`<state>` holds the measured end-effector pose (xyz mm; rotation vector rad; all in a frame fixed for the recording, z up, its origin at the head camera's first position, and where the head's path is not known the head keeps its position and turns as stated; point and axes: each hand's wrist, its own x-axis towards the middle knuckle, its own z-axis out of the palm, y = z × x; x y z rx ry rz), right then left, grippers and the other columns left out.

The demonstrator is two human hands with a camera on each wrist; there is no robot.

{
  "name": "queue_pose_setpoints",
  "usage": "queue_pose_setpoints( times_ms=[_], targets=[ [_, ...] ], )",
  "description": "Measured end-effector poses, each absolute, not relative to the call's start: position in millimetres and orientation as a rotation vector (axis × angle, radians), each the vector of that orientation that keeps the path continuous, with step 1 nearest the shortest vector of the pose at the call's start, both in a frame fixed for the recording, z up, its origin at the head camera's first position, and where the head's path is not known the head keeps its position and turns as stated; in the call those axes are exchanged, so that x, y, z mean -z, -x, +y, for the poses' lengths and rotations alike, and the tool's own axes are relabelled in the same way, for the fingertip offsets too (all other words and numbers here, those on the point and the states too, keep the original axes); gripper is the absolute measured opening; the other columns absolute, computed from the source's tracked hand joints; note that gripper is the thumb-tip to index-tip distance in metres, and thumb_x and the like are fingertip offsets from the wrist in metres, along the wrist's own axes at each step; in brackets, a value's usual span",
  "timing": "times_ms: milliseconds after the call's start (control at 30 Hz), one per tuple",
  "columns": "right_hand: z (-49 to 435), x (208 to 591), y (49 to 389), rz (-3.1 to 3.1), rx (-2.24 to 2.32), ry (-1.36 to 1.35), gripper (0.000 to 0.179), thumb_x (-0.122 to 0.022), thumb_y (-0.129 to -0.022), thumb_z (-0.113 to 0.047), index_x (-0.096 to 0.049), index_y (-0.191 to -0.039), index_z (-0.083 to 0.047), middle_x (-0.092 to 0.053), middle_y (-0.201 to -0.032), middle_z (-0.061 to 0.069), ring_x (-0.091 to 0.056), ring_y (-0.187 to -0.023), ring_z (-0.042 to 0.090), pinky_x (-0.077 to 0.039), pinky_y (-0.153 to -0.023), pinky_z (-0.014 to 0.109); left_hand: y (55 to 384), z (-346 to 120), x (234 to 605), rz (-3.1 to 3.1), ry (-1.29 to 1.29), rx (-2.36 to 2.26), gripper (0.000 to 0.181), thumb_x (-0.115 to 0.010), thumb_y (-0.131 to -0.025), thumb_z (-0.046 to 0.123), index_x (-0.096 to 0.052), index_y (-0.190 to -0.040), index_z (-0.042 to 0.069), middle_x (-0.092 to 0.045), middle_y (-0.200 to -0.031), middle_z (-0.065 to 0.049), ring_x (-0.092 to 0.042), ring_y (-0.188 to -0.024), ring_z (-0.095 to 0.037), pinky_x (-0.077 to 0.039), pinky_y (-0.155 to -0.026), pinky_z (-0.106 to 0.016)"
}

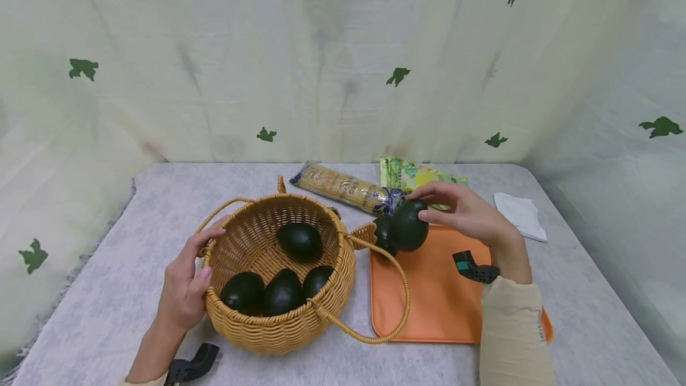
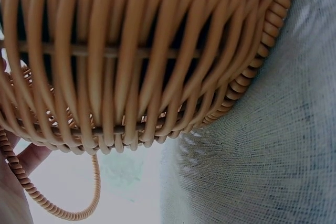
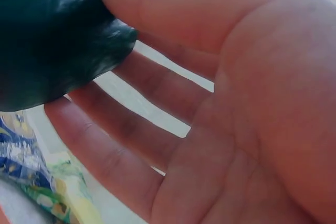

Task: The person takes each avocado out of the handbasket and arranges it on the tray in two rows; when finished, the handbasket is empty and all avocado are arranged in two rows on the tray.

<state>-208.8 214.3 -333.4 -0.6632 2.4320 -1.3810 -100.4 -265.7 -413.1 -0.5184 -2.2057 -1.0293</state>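
Note:
My left hand [image 1: 184, 282] holds the rim of a round wicker basket [image 1: 278, 335] at its left side, thumb over the edge. Woven wall [image 2: 121, 77] fills much of the left wrist view. Inside the basket lie several dark green avocados [image 1: 299, 242], most of them near its front wall. My right hand [image 1: 471, 210] pinches another avocado [image 1: 410, 226] between thumb and fingers, above the left back part of an orange tray [image 1: 429, 314]. Partly hidden behind that fruit is one more avocado [image 1: 383, 236]. In the right wrist view, the held avocado [image 3: 52, 40] touches the fingertips.
A clear pack of noodle-like sticks [image 1: 343, 188] lies behind the basket. Next to it is a green and yellow packet [image 1: 404, 174]. White folded tissue [image 1: 520, 214] lies at the right. The basket's right handle [image 1: 405, 290] overhangs the tray's left edge.

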Motion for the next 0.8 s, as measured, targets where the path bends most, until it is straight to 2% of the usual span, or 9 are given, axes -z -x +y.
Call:
queue_pose_setpoints(
  times_ms=[133, 400, 633, 800],
  targets=[
    [219, 339, 212, 2.426, 1.368, 0.648, 0.033, -0.072, -0.096, -0.028, -0.068, -0.128, -0.019, -0.061, -0.135, 0.008, -0.06, -0.122, 0.033, -0.055, -0.092, 0.056, 101, -266, 414, -2.206, 0.522, 1.028, 0.055, -0.041, -0.091, 0.012, -0.056, -0.142, 0.001, -0.063, -0.136, -0.004, -0.057, -0.1, -0.008, -0.042, -0.087, -0.01],
    [224, 345, 216, 2.455, 1.273, 0.653, 0.034, -0.07, -0.097, -0.029, -0.07, -0.13, -0.017, -0.066, -0.133, 0.007, -0.062, -0.121, 0.029, -0.054, -0.093, 0.044, 102, -267, 415, -2.2, 0.527, 1.04, 0.054, -0.041, -0.092, 0.012, -0.056, -0.143, 0.001, -0.063, -0.136, -0.005, -0.057, -0.102, -0.008, -0.041, -0.088, -0.009],
    [227, 355, 223, 2.459, 1.18, 0.687, 0.037, -0.07, -0.098, -0.028, -0.07, -0.132, -0.015, -0.066, -0.136, 0.007, -0.062, -0.123, 0.029, -0.05, -0.1, 0.048, 102, -268, 415, -2.211, 0.515, 1.031, 0.055, -0.041, -0.09, 0.011, -0.056, -0.143, 0.001, -0.063, -0.136, -0.003, -0.057, -0.1, -0.008, -0.042, -0.087, -0.009],
    [229, 364, 228, 2.419, 1.157, 0.691, 0.039, -0.07, -0.098, -0.025, -0.067, -0.134, -0.008, -0.067, -0.134, 0.009, -0.063, -0.123, 0.029, -0.052, -0.099, 0.045, 101, -267, 414, -2.212, 0.516, 1.034, 0.055, -0.041, -0.09, 0.011, -0.056, -0.143, 0.001, -0.062, -0.137, -0.001, -0.057, -0.101, -0.008, -0.042, -0.087, -0.009]
  ],
)
